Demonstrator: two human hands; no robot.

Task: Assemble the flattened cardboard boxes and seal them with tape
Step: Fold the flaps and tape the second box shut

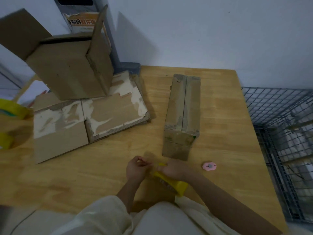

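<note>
A narrow cardboard box [182,114] lies closed on the wooden table [101,170], tape running along its top seam. My right hand [174,169] holds a yellow tape roll [171,183] just in front of that box. My left hand [137,167] is beside it with curled fingers, pinching at the tape's end, which is too small to make out. A pile of flattened cardboard [88,119] lies at the left. On that pile stands an assembled box [71,68] with its flaps up.
A small pink cutter [209,166] lies to the right of my hands. Two more yellow tape rolls [10,111] sit at the table's left edge. A wire cage [284,141] stands past the table's right edge. A wall is behind.
</note>
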